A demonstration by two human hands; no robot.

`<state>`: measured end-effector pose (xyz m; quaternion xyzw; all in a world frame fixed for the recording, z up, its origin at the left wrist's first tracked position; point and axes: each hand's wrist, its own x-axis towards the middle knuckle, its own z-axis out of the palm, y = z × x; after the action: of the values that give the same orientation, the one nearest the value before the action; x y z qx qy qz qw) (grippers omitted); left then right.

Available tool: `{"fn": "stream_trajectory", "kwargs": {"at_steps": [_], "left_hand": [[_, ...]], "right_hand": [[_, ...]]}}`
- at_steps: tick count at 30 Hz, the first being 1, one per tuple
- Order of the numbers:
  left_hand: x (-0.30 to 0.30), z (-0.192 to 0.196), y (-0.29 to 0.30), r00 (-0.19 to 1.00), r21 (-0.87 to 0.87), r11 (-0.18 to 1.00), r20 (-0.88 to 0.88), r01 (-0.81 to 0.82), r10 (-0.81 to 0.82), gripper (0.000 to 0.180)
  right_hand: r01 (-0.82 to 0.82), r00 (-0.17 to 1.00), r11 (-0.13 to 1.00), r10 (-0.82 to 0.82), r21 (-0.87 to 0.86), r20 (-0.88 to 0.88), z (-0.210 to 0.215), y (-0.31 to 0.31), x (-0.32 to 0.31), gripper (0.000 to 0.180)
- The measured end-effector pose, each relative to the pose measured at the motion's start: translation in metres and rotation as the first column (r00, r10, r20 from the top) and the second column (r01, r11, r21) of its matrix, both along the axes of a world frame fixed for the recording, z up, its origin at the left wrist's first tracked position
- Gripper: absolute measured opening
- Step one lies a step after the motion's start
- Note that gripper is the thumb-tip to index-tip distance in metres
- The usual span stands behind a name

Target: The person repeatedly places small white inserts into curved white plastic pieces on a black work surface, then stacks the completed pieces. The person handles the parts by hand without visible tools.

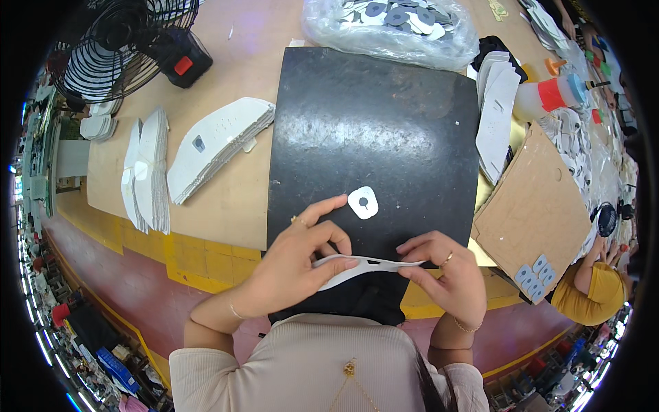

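A thin white curved panel (340,277) with a small dark slot spans my two hands at the near edge of a black mat (371,123). My left hand (292,257) pinches its left end between thumb and fingers, while the index finger stretches forward to a small white rounded patch (363,202) with a dark hole in its middle. That fingertip touches or nearly touches the patch, which lies on the mat. At the panel's right end, my right hand (443,268) is closed on it, thumb below and fingers above.
Stacks of white cut panels (220,147) lie left of the mat, beyond them a black fan (130,51). A plastic bag of grey and white pieces (391,38) sits behind. At right are a brown board (532,206) with grey patches, a bottle (549,96) and a person in yellow (590,292).
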<state>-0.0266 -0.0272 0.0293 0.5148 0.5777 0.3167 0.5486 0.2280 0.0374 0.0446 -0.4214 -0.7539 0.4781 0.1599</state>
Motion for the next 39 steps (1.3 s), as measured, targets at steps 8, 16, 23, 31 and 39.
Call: {"fn": "stream_trajectory", "kwargs": {"at_steps": [8,16,23,31,39], "left_hand": [[0.009,-0.013,0.001,1.0,-0.028,0.999,0.011,-0.018,0.019,0.017],[0.003,-0.006,0.012,0.996,-0.028,0.999,-0.088,0.032,-0.035,0.018],[-0.003,-0.001,0.018,0.997,-0.148,0.987,-0.04,0.064,-0.071,0.017],[-0.006,-0.01,0.018,0.983,-0.022,0.988,-0.1,0.155,-0.156,0.017],[-0.006,-0.011,0.018,0.982,-0.011,0.988,-0.106,0.156,-0.156,0.015]], "right_hand": [[0.185,0.982,0.981,-0.181,-0.06,0.061,-0.02,-0.019,-0.003,0.011],[0.189,0.98,0.98,-0.185,-0.059,0.068,-0.022,-0.018,-0.007,0.01],[0.194,0.979,0.979,-0.189,-0.068,0.082,-0.017,-0.016,-0.017,0.015],[0.182,0.982,0.982,-0.179,-0.044,0.063,-0.018,-0.016,-0.017,0.015],[0.183,0.981,0.981,-0.178,-0.059,0.078,-0.018,-0.015,-0.018,0.014]]}}
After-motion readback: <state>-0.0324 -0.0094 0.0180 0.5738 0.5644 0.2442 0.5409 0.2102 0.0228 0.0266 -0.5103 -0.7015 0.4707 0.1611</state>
